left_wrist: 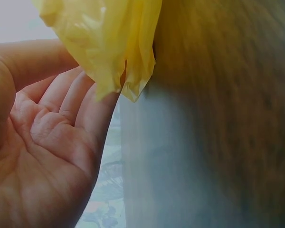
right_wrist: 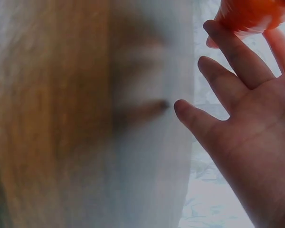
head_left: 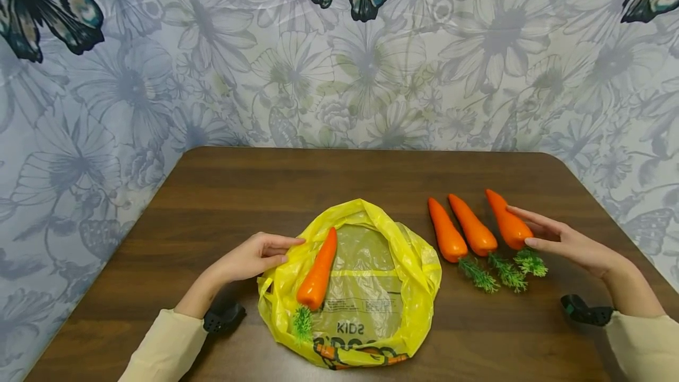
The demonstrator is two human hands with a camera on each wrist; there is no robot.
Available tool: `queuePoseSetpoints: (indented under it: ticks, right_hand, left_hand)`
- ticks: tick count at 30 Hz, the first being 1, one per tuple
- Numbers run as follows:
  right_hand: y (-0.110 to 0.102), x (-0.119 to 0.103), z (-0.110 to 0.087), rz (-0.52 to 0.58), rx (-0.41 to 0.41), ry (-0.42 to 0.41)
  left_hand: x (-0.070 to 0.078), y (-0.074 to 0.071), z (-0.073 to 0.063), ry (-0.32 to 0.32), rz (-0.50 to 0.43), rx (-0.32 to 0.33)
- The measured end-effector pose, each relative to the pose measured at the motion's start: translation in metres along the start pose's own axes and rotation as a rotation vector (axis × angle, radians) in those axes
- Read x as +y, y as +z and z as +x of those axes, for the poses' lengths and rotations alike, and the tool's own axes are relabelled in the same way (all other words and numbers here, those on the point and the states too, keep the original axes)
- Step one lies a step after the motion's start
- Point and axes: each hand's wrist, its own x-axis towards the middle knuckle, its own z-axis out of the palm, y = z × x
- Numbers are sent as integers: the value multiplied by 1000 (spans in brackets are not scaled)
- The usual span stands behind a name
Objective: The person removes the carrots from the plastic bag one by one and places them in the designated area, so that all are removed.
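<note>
A yellow plastic bag [head_left: 419, 287] lies with its mouth spread wide and its rim rolled outward. My left hand [head_left: 260, 255] grips the bag's left rim between thumb and fingers; yellow plastic [left_wrist: 109, 42] hides the fingertips in the left wrist view. Inside the bag's left part rests an orange carrot [head_left: 319, 276] with green tops. To the right lie more carrots, a left one [head_left: 448, 231], a middle one [head_left: 474, 229] and a right one [head_left: 508, 220]. My right hand [head_left: 573, 246] touches the right carrot's side with index finger and thumb, the other fingers spread straight.
Everything lies on a dark wooden table [head_left: 239, 181] with rounded far corners. Behind it stands a wall [head_left: 212, 75] with a flower pattern and butterfly decorations. A black wrist device [head_left: 225, 317] sits at the left sleeve, another device [head_left: 586, 310] at the right.
</note>
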Motion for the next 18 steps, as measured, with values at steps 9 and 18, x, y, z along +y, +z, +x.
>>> queuePoseSetpoints:
  ticks: [9,18]
  right_hand:
    - [4,11,3,-21,-7,18]
    - [8,11,7,-59,-16,18]
  left_hand:
    - [2,1,0,13,17,-3]
    - [3,0,-1,17,0,-8]
